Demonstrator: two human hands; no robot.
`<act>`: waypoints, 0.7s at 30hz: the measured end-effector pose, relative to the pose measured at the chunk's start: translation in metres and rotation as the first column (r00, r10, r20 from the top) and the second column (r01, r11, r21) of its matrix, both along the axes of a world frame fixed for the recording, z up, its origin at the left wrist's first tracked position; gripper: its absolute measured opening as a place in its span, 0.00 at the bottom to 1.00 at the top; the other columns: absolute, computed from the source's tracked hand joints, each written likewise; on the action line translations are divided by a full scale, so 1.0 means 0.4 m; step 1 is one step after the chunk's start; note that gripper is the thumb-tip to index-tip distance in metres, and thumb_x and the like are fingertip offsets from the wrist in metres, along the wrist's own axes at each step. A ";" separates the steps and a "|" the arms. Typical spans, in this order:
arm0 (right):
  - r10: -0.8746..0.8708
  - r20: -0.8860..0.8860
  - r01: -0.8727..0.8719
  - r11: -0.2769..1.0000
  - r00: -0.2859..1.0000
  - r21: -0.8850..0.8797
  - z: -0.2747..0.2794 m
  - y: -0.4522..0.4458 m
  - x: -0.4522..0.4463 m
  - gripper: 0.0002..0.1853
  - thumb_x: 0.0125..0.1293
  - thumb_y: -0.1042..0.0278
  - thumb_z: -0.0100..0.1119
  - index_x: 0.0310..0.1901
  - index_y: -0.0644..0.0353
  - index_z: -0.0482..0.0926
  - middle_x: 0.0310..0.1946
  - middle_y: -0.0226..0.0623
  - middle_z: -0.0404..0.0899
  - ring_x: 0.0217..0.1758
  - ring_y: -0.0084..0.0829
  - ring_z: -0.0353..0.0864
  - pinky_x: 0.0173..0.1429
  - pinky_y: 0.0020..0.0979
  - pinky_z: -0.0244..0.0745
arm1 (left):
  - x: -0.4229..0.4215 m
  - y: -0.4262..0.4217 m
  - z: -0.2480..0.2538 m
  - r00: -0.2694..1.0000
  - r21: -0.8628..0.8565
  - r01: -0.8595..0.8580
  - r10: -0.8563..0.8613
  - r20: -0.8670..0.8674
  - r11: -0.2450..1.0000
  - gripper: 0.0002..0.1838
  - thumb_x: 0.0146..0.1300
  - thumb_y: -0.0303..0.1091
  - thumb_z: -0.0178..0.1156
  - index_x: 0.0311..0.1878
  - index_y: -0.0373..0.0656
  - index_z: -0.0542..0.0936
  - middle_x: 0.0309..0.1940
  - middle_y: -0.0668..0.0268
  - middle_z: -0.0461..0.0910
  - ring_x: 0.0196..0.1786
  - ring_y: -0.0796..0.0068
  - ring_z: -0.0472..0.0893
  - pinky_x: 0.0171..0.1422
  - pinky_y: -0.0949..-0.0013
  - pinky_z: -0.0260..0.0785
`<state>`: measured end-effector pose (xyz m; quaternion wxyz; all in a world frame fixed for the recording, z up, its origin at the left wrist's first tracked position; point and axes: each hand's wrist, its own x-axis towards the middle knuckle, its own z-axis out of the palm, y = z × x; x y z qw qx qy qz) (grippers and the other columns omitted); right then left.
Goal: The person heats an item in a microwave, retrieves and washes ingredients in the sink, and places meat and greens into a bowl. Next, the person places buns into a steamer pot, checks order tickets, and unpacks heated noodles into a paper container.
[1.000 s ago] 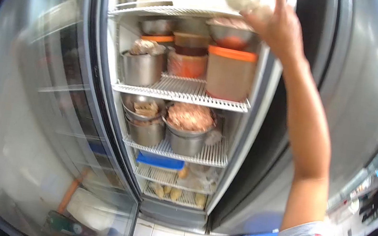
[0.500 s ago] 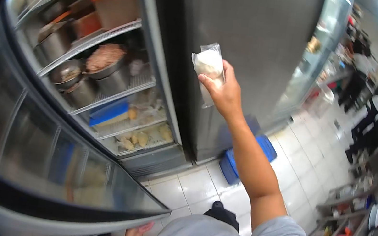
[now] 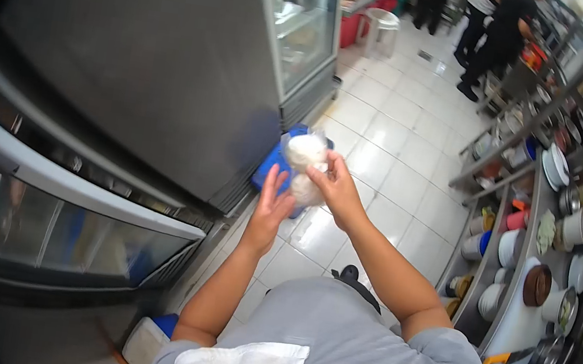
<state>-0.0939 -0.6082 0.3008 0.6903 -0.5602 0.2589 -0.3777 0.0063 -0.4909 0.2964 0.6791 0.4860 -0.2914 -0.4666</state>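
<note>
In front of my body, above the floor, hangs a clear plastic bag of white round lumps (image 3: 308, 151), one lump above another; what the lumps are made of I cannot tell. My right hand (image 3: 338, 193) pinches it from the right, thumb and fingers closed on the plastic. On the other side my left hand (image 3: 270, 215) is raised with its fingers stretched and spread, right beside the lower lump. Whether it touches the bag is unclear. To the left, the glass fridge door (image 3: 89, 187) stands slightly ajar.
A grey steel cabinet (image 3: 137, 63) rises at the left, with a blue crate (image 3: 271, 166) at its foot. Shelves of pots and containers (image 3: 513, 247) line the right. Further back are a white stool (image 3: 381, 27) and people in dark clothes (image 3: 502, 33).
The fridge door has swung from wide open to nearly closed. My right hand has brought the bag down towards my body, and my left hand has come up beside it. My view has turned right.
</note>
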 end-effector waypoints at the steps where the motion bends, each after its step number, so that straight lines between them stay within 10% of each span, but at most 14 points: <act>1: 0.109 -0.076 -0.101 0.990 0.991 0.097 0.005 -0.023 -0.075 0.22 0.64 0.65 0.57 0.57 0.62 0.65 0.51 0.36 0.71 0.53 0.25 0.71 0.55 0.29 0.70 | -0.038 -0.068 -0.006 0.995 -0.007 0.075 -0.075 -0.058 0.997 0.33 0.64 0.35 0.53 0.69 0.46 0.53 0.66 0.56 0.58 0.66 0.62 0.62 0.62 0.57 0.63; 3: 0.175 -0.068 -0.156 0.963 0.982 0.218 0.026 -0.077 -0.214 0.19 0.65 0.65 0.55 0.55 0.62 0.68 0.52 0.34 0.71 0.54 0.27 0.72 0.53 0.31 0.73 | -0.076 -0.177 -0.066 0.939 -0.011 0.290 -0.286 -0.192 0.957 0.29 0.65 0.39 0.51 0.67 0.45 0.56 0.61 0.56 0.64 0.59 0.61 0.69 0.52 0.59 0.69; 5: 0.019 -0.207 -0.026 0.999 0.978 -0.030 0.013 -0.156 -0.361 0.19 0.64 0.67 0.55 0.56 0.60 0.69 0.55 0.35 0.68 0.55 0.30 0.72 0.52 0.32 0.75 | -0.129 -0.276 -0.098 0.814 -0.042 0.495 -0.479 -0.328 0.868 0.26 0.66 0.44 0.48 0.64 0.43 0.60 0.56 0.55 0.69 0.52 0.61 0.76 0.43 0.60 0.76; 6: -0.251 -0.312 0.072 0.870 0.916 -0.488 0.016 -0.186 -0.421 0.23 0.60 0.69 0.59 0.57 0.56 0.69 0.59 0.38 0.65 0.56 0.33 0.72 0.55 0.34 0.73 | -0.164 -0.316 -0.098 0.707 -0.065 0.587 -0.550 -0.444 0.807 0.26 0.66 0.48 0.46 0.61 0.42 0.63 0.49 0.56 0.73 0.43 0.61 0.79 0.34 0.63 0.76; 7: -0.281 -0.325 0.099 0.872 0.903 -0.479 0.025 -0.210 -0.472 0.23 0.60 0.69 0.59 0.57 0.56 0.69 0.59 0.38 0.65 0.56 0.33 0.72 0.55 0.34 0.73 | -0.203 -0.348 -0.100 0.581 -0.096 0.667 -0.597 -0.554 0.738 0.27 0.66 0.52 0.43 0.58 0.40 0.66 0.43 0.57 0.76 0.33 0.62 0.82 0.24 0.65 0.76; 9: -0.479 -0.371 -0.101 0.499 0.795 -0.860 0.056 -0.265 -0.560 0.26 0.55 0.69 0.62 0.57 0.55 0.69 0.61 0.39 0.62 0.56 0.35 0.72 0.59 0.35 0.70 | -0.276 -0.417 -0.095 0.559 -0.025 0.723 -0.607 -0.564 0.690 0.35 0.65 0.62 0.36 0.58 0.38 0.67 0.41 0.57 0.77 0.27 0.59 0.81 0.18 0.67 0.75; 11: -0.416 -0.410 -0.122 0.565 0.812 -0.816 0.057 -0.296 -0.630 0.28 0.54 0.67 0.64 0.58 0.54 0.69 0.59 0.39 0.65 0.55 0.37 0.72 0.61 0.35 0.67 | -0.330 -0.479 -0.075 0.309 -0.083 0.898 -0.755 -0.579 0.431 0.43 0.61 0.71 0.31 0.59 0.38 0.66 0.42 0.57 0.77 0.28 0.59 0.81 0.18 0.66 0.76; 13: -0.172 -0.501 -0.075 0.897 0.848 -0.435 0.026 -0.341 -0.686 0.30 0.54 0.66 0.65 0.60 0.56 0.66 0.53 0.39 0.71 0.55 0.36 0.72 0.59 0.35 0.68 | -0.379 -0.543 -0.047 0.330 -0.053 0.905 -0.776 -0.537 0.422 0.50 0.56 0.77 0.26 0.60 0.38 0.65 0.43 0.58 0.76 0.28 0.61 0.81 0.20 0.69 0.75; 15: -0.409 -0.384 0.129 0.806 0.828 -0.578 -0.050 -0.354 -0.700 0.24 0.58 0.63 0.63 0.54 0.61 0.68 0.45 0.38 0.75 0.48 0.31 0.75 0.54 0.33 0.71 | -0.403 -0.621 -0.068 0.370 -0.298 0.748 -0.745 -0.555 0.594 0.50 0.57 0.76 0.25 0.62 0.38 0.64 0.44 0.57 0.76 0.30 0.63 0.80 0.29 0.71 0.75; 17: -0.496 -0.228 0.526 0.845 0.838 0.095 -0.099 -0.347 -0.684 0.19 0.61 0.56 0.60 0.44 0.63 0.72 0.38 0.39 0.77 0.38 0.34 0.77 0.47 0.33 0.73 | -0.428 -0.678 -0.134 0.279 -0.398 0.791 -0.853 -0.441 0.464 0.42 0.63 0.70 0.32 0.64 0.40 0.60 0.49 0.59 0.74 0.40 0.68 0.79 0.44 0.73 0.71; 19: -0.614 -0.189 0.634 0.770 0.767 0.073 -0.137 -0.348 -0.677 0.18 0.62 0.55 0.59 0.40 0.63 0.72 0.34 0.40 0.77 0.31 0.33 0.78 0.41 0.32 0.74 | -0.523 -0.683 -0.117 0.765 0.078 0.644 -0.644 -0.035 0.761 0.31 0.67 0.55 0.45 0.64 0.41 0.58 0.54 0.61 0.70 0.51 0.73 0.73 0.54 0.71 0.66; 21: -0.559 -0.534 0.542 0.814 0.635 -0.208 -0.128 -0.353 -0.686 0.16 0.63 0.57 0.58 0.42 0.63 0.72 0.35 0.36 0.76 0.36 0.27 0.76 0.43 0.29 0.73 | -0.556 -0.711 -0.127 0.731 0.072 0.681 -0.668 -0.141 0.729 0.27 0.66 0.40 0.53 0.63 0.41 0.59 0.56 0.63 0.67 0.56 0.75 0.69 0.58 0.70 0.63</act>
